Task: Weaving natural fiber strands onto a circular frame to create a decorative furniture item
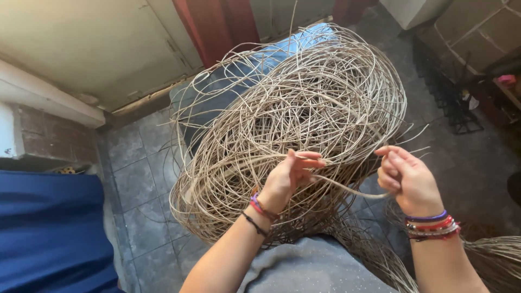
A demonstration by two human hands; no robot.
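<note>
The left hand [287,179] pinches a flat cane strand [347,189] against the tangled rattan coil [293,119] on the lap; the right hand [407,179], fingers curled, grips the strand's other end.

Tan cane tangle [293,125], grey tiled floor [144,179], blue cloth [49,228].

Soft daylight, sharp centre, wide-angle edge distortion
</note>
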